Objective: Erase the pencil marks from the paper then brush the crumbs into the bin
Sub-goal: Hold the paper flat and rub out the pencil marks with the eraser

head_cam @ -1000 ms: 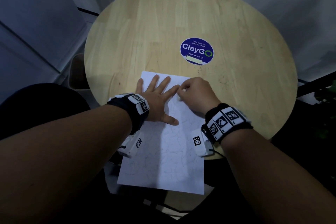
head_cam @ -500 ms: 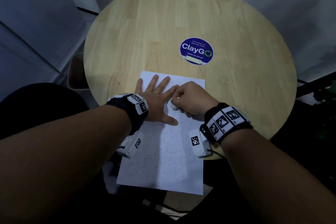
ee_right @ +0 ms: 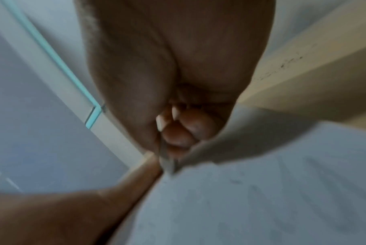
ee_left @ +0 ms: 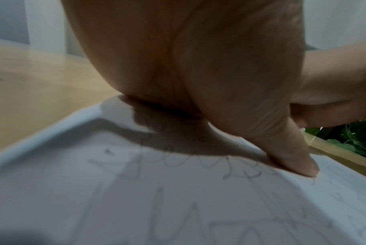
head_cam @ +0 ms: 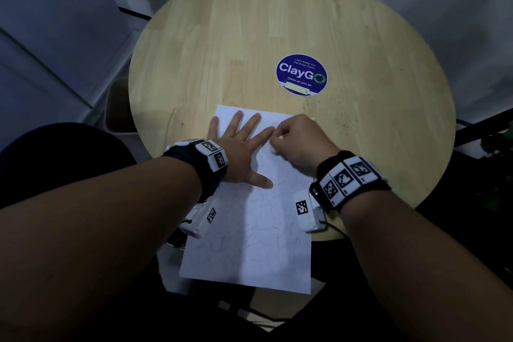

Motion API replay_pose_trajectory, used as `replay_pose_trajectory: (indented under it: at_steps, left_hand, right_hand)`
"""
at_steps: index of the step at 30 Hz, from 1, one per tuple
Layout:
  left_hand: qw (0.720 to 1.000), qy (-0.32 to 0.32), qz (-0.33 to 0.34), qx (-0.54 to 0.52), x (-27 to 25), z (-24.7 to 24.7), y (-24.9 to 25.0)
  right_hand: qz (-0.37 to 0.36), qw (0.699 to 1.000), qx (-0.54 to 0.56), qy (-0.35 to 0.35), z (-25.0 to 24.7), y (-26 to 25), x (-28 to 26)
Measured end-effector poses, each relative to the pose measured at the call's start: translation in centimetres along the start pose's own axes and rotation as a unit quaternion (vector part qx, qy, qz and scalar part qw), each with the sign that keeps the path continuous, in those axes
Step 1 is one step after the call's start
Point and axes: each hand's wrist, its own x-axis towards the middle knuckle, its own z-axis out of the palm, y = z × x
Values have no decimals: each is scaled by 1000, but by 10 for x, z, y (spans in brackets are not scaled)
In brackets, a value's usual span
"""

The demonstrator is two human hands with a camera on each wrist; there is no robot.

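A white sheet of paper (head_cam: 249, 236) covered in faint pencil scribbles lies at the near edge of the round wooden table (head_cam: 249, 36), its lower part hanging over the rim. My left hand (head_cam: 241, 147) lies flat on the sheet's upper left with fingers spread, and its thumb (ee_left: 293, 159) presses the paper (ee_left: 135, 207). My right hand (head_cam: 299, 141) is curled beside it and pinches a small white eraser (head_cam: 273, 147), whose tip (ee_right: 167, 163) touches the paper (ee_right: 261, 199). Most of the eraser is hidden by the fingers.
A round blue "ClayGo" sticker (head_cam: 301, 75) sits past the paper. Dark eraser crumbs (head_cam: 333, 116) are scattered on the wood to the right of it. A beige bin (head_cam: 118, 108) stands on the floor left of the table, below its edge.
My right hand with the eraser slid toward me down the sheet, then back up toward its top edge. The left hand has stayed pressed flat in the same place.
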Motion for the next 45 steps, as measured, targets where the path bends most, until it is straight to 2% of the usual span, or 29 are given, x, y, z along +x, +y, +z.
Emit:
replay_pose_trajectory:
  at_steps: [1,2,3,6,7,8,10,11,12,15,16,17,19,20,21,24,25,28,29,30,33,35,37,38,39,42,43,45]
  left_hand:
    - [1000,0,1,2,0,0,0]
    - [1000,-1,0,3,0,0,0]
    - [1000,-4,0,5,0,-1,1]
    - [1000,-6,-2,6,0,-2,1]
    - [1000,-6,-3,4,0,-1,0]
    - [1000,-5,-2,3,0,-1,0]
    - [1000,-3,-2,7,1,-1,0]
    - [1000,-4,-2,10,1,-1,1]
    - [1000,-6,-3,12,0,-2,1]
    - [1000,-9,-4,11,0,-2,1]
    - [1000,-8,-3,8,0,-2,1]
    - [1000,-7,-3,6,0,-1,1]
    - [1000,-5,-1,6,1,-1,0]
    - [1000,-6,-1,7,1,-1,0]
    - [1000,-8,-1,8,0,-1,0]
    - [1000,-10,-2,8,0,-2,1]
    - [1000,-9,-2,6,0,-2,1]
    - [1000,-9,-1,6,-1,-2,1]
    - [1000,-10,-1,7,-1,-3,1]
    - [1000,-12,-1,8,-2,-4,1]
    - [1000,-11,1,3,-2,-3,1]
    - [1000,-9,0,3,-1,-2,0]
    - [1000,-5,0,8,0,-1,0]
    - [1000,-4,0,10,0,-1,0]
    - [1000,-5,-1,11,0,-1,0]
    - [1000,-7,-2,6,0,-1,0]
    - [1000,-5,-2,5,0,-1,0]
    - [1000,-4,-2,6,0,-1,0]
  right_hand:
    - [12,999,8,-51,1,-1,-3]
    - [14,997,7,-73,1,-2,-6]
    - [8,998,7,-62,2,-1,-4]
    - [-16,996,-26,79,0,1,3]
    - [-17,996,-27,84,0,2,4]
    - [-13,998,-20,52,-1,2,3]
    - [11,998,-2,-60,0,0,-3]
    - [17,997,1,-82,0,0,-4]
    - [18,997,5,-68,0,1,-3]
    - [1,996,-10,88,-6,5,5]
    - [1,996,-10,92,-8,5,5]
    - [3,998,-6,58,-9,5,2]
    - [16,998,-6,-57,-8,0,-8]
    - [17,996,-9,-84,-7,-1,-12]
    - [12,997,-8,-75,-6,-1,-11]
    - [-12,998,-27,53,-4,1,-3]
    - [-13,998,-31,57,-4,1,-1]
    - [15,998,-10,-54,-2,-1,-8]
    - [24,997,-10,-70,-3,-1,-9]
    - [25,998,-10,-58,-4,-1,-8]
    - [4,997,-38,64,-10,1,-2]
    - [6,998,-36,46,-9,-1,-3]
    - [25,999,-25,-33,-6,-5,-10]
    - [31,998,-25,-49,-5,-5,-12]
    - [32,998,-23,-39,-4,-4,-10]
    - [23,996,-37,78,-9,0,-1]
    - [23,996,-40,83,-10,1,0]
    - [26,999,-32,11,-11,1,-4]
